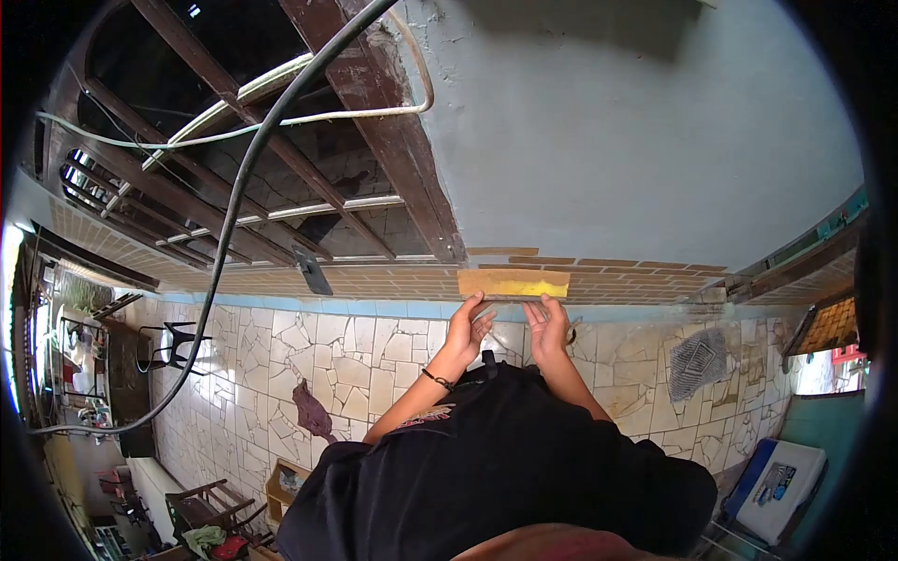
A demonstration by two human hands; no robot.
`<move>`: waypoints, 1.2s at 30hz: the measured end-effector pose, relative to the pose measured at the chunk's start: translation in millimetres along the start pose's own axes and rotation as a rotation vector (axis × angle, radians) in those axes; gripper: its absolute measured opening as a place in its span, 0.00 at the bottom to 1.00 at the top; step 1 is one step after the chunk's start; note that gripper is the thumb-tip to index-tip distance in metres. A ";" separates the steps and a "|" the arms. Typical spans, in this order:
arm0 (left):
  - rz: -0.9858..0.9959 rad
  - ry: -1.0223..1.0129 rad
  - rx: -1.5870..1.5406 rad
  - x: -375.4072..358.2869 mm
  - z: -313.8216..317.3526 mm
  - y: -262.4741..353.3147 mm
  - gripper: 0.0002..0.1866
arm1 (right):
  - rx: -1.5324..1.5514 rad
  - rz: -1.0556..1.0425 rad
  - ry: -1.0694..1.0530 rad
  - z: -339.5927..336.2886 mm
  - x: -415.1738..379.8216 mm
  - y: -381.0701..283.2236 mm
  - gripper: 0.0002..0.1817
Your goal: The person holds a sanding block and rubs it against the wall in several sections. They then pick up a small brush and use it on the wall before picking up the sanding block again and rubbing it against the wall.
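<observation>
Both hands hold a flat rectangular board [514, 282], tan with a bright yellow patch at its right, level in front of the brick-patterned lower wall [636, 280]. My left hand [468, 325] grips its lower left edge, thumb on the near face. Near the lower right corner, my right hand [549, 327] holds the same edge, also with the thumb on the face. Fingers of both hands reach beneath the board. A dark bracelet [437, 379] circles the left wrist. Whether the board touches the wall I cannot tell.
A brown window frame [374, 122] and a black cable [245, 178] are at the upper left. A dark cloth [311, 409] and a grey mat [698, 365] lie on the stone-patterned floor [355, 360]. A white and blue cooler [776, 488] stands at the lower right.
</observation>
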State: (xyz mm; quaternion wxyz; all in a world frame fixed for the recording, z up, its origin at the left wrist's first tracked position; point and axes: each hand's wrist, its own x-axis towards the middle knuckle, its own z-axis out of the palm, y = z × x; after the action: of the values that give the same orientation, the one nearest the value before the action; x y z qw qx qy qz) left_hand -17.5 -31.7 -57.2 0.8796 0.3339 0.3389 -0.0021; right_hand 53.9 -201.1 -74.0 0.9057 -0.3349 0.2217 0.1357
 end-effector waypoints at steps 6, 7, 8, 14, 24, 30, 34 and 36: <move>-0.006 0.013 0.008 1.6 1.9 -0.9 0.32 | 0.000 -0.005 0.011 -1.2 2.4 -0.2 0.20; -0.006 0.014 0.008 1.9 2.1 -0.9 0.32 | -0.006 -0.011 0.021 -1.4 3.0 0.8 0.19; -0.006 0.013 0.007 2.2 2.3 -0.8 0.32 | -0.012 -0.016 0.031 -1.8 3.7 1.6 0.18; -0.007 0.015 0.003 4.3 4.7 -0.4 0.33 | 0.000 -0.016 0.027 -3.1 8.5 1.8 0.18; -0.011 0.021 0.003 8.0 2.1 -3.8 0.34 | -0.015 -0.006 0.016 -2.8 7.7 0.4 0.20; -0.014 0.038 0.000 9.9 2.1 -5.9 0.30 | -0.008 0.004 0.014 -7.9 12.1 2.9 0.20; -0.017 0.048 0.001 22.9 -9.9 -17.4 0.30 | -0.012 0.006 0.008 -18.3 19.1 8.5 0.23; -0.024 0.056 0.016 34.3 -21.3 -25.9 0.31 | -0.031 0.012 0.022 -24.6 24.1 15.0 0.22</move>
State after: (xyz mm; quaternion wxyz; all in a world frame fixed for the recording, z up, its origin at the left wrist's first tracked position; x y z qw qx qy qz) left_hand -9.7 -31.6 -104.6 0.8669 0.3367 0.3676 -0.0061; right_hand 61.2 -204.1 -110.8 0.8971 -0.3491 0.2315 0.1407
